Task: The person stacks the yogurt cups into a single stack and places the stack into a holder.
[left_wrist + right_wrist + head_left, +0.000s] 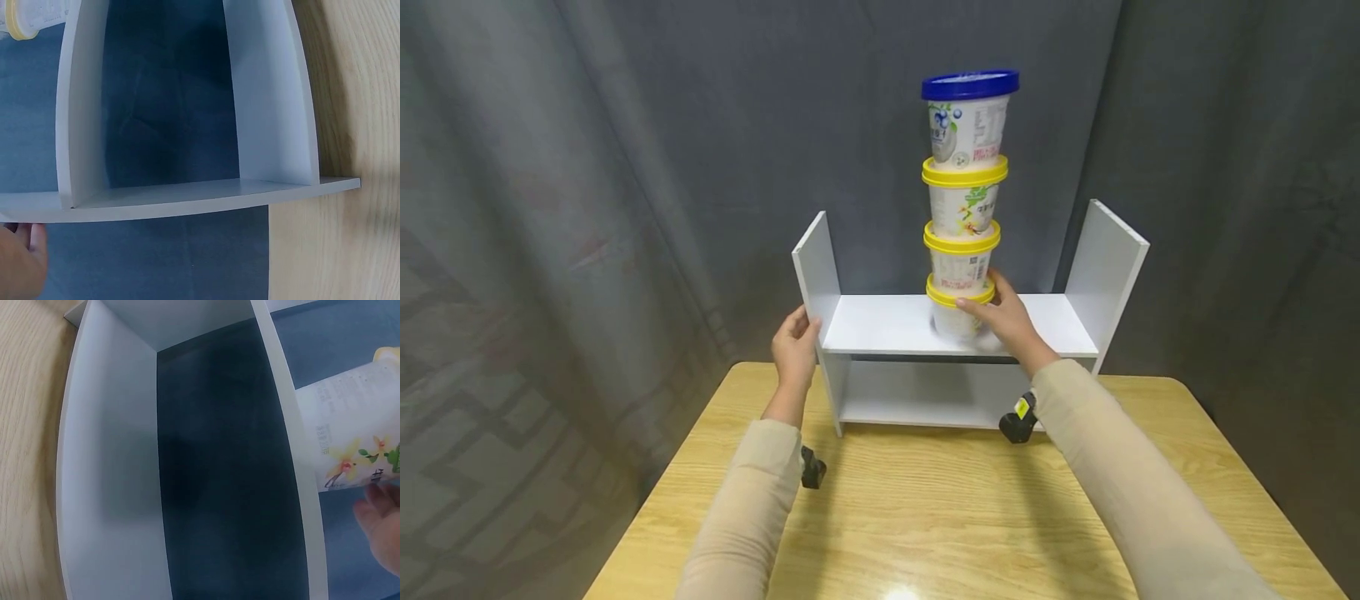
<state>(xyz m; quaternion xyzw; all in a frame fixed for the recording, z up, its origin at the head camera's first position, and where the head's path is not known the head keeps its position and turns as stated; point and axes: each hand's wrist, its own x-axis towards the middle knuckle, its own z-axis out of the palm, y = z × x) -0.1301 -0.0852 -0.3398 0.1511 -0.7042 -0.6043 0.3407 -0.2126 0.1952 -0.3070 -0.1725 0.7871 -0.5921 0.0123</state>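
Note:
A stack of several white tubs stands on the upper board of a white shelf (880, 325). The top tub (970, 125) has a blue lid; those below it have yellow lids. My right hand (1007, 321) grips the lowest tub (953, 323), thumb across its front and fingers round the right side. In the right wrist view, that tub (356, 431) shows printed flowers beside the fingers. My left hand (795, 346) holds the shelf's left side panel (817, 258) from outside. The left wrist view shows its fingertips (37, 237) against the panel.
The shelf stands at the back of a wooden table (917, 508), its lower board (917, 400) close to the tabletop. Its right side panel (1105, 267) rises beyond my right hand. A grey curtain (737, 150) hangs behind and at the sides.

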